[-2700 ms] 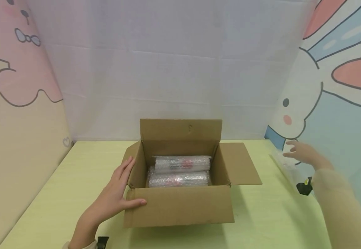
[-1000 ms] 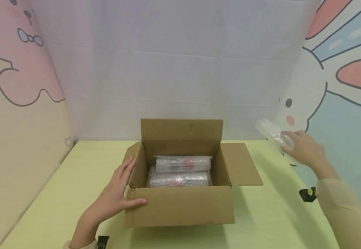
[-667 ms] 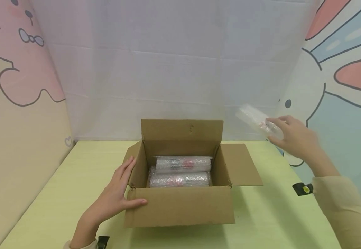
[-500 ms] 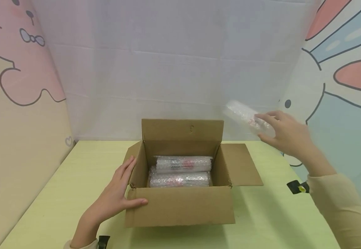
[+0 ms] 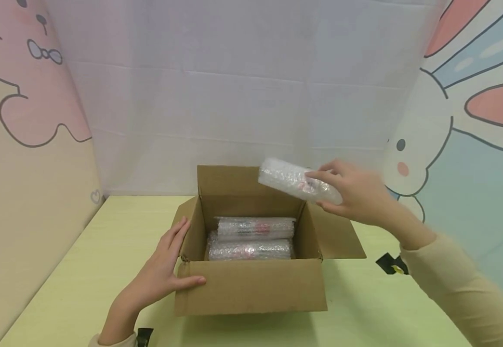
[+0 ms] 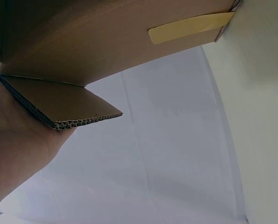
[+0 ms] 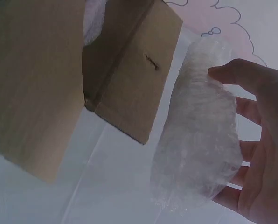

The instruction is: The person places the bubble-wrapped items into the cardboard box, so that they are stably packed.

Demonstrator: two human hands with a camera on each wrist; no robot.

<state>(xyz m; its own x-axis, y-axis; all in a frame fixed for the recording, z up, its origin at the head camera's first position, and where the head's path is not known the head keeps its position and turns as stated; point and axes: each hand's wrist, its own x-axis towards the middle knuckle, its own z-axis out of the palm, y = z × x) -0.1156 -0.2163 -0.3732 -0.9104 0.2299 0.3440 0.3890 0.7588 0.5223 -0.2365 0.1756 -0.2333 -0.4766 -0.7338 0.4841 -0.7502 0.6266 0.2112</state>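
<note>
An open cardboard box (image 5: pixel 251 288) stands mid-table with its flaps spread outward. Inside lie bubble-wrapped bundles: one at the back (image 5: pixel 253 229), with dark and red marks showing through, and another in front (image 5: pixel 249 249). My left hand (image 5: pixel 158 265) rests at the box's left front corner, fingers along the left flap and thumb across the front flap. In my right hand (image 5: pixel 360 195) I grip another bubble-wrapped roll (image 5: pixel 282 174) by its right end. That roll hangs tilted above the box's back right corner. In the right wrist view, thumb and fingers hold the clear wrapping (image 7: pixel 195 121).
The pale yellow-green table (image 5: pixel 78 270) extends around the box. A white cloth wall (image 5: pixel 217 106) closes off the back; printed cartoon panels (image 5: pixel 472 193) stand at the sides. The right flap (image 5: pixel 336 236) sticks out beneath my right hand.
My right hand reached to the far right, picked up the bubble-wrapped roll, lifted it and carried it left to above the box. My left hand has stayed at the box corner.
</note>
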